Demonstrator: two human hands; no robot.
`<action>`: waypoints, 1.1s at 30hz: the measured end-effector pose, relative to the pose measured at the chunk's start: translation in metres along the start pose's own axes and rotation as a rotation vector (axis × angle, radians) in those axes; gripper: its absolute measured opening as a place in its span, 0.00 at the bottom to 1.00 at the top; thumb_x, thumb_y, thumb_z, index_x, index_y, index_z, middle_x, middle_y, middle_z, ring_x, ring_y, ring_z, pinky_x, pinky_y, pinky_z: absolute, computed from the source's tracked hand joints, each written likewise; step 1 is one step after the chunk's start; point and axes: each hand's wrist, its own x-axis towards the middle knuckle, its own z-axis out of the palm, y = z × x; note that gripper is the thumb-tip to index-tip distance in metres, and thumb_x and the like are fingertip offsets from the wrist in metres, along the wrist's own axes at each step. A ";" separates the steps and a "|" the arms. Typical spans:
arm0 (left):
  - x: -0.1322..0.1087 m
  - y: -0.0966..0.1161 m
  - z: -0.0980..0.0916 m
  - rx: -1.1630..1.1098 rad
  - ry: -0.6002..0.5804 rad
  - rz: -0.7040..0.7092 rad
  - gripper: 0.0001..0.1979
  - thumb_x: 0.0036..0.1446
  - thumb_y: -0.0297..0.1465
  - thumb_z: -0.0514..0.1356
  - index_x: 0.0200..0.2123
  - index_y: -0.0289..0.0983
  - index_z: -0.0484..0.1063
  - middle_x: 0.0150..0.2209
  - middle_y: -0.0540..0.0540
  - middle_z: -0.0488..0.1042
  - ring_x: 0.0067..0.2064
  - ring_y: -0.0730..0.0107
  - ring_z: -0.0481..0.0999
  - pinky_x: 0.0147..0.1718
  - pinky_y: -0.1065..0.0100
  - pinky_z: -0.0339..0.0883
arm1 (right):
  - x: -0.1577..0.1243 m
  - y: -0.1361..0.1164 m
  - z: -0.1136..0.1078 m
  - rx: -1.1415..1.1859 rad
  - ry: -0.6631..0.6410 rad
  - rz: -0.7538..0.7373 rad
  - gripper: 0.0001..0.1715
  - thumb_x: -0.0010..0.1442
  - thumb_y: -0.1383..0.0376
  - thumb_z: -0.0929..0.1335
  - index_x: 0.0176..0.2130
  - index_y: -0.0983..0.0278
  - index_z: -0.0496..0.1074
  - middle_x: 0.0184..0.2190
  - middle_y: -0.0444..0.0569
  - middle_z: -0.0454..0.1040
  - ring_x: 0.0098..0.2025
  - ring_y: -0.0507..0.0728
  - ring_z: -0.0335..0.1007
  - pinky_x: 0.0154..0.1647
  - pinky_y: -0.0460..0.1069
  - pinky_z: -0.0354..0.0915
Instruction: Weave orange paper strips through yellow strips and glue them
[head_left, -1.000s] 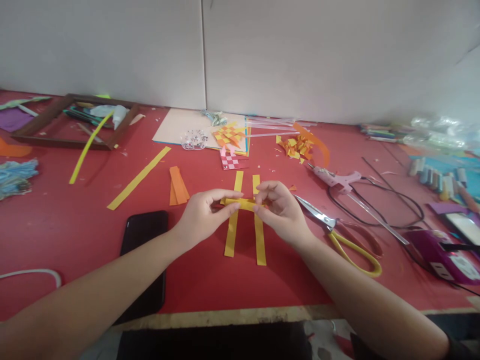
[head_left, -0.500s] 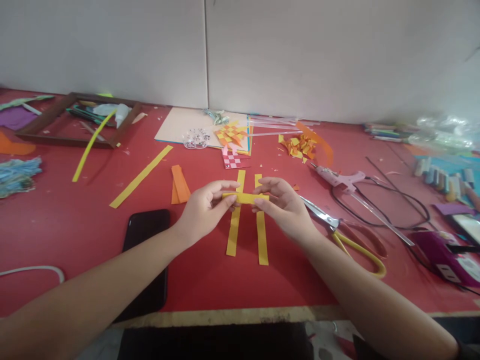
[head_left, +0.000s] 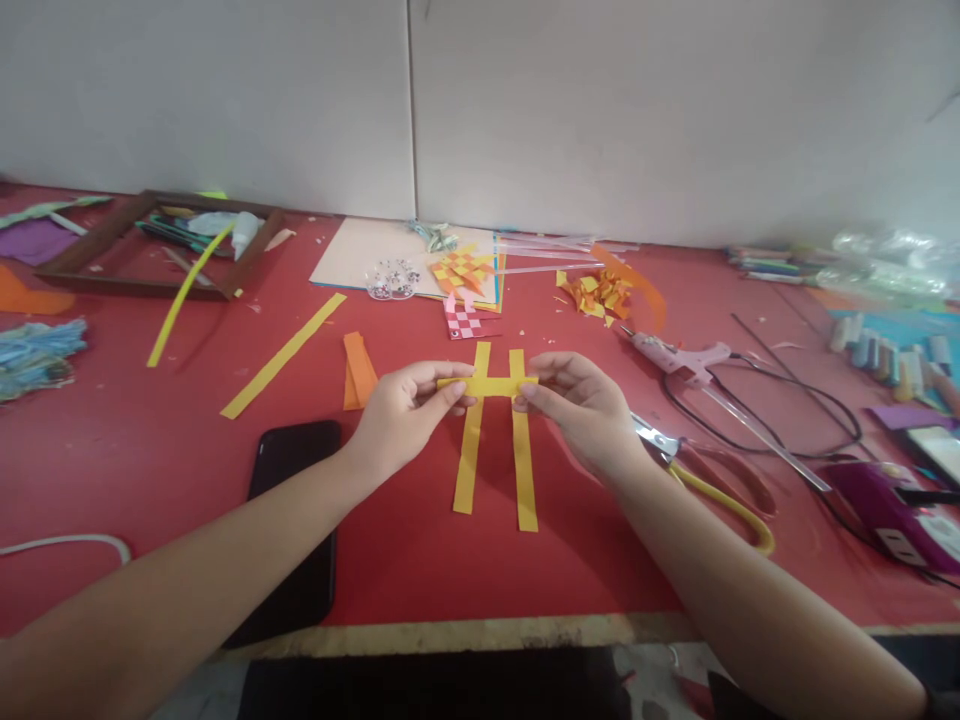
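Observation:
A folded yellow paper strip (head_left: 491, 385) is held level between both hands, just above the red table (head_left: 150, 450). My left hand (head_left: 401, 415) pinches its left end and my right hand (head_left: 581, 405) pinches its right end. Under it lie two yellow strips (head_left: 472, 430) side by side, running toward me. Orange strips (head_left: 358, 370) lie just left of my left hand.
A black phone (head_left: 289, 520) lies under my left forearm. Yellow-handled scissors (head_left: 697, 480) and a pink glue gun (head_left: 675, 355) with its black cord are to the right. Woven paper pieces (head_left: 461, 270), loose yellow strips (head_left: 281, 355) and a wooden frame (head_left: 150, 245) lie farther back.
Both hands have moved slightly away from me with the folded strip, which is now stretched flatter and straighter across the two lying strips.

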 end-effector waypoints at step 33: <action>0.001 -0.001 0.000 -0.069 0.030 -0.065 0.16 0.57 0.37 0.65 0.47 0.35 0.75 0.39 0.43 0.81 0.43 0.64 0.81 0.43 0.66 0.77 | 0.003 0.000 -0.006 0.019 0.060 0.049 0.20 0.45 0.59 0.79 0.36 0.63 0.74 0.29 0.44 0.77 0.31 0.52 0.75 0.40 0.51 0.73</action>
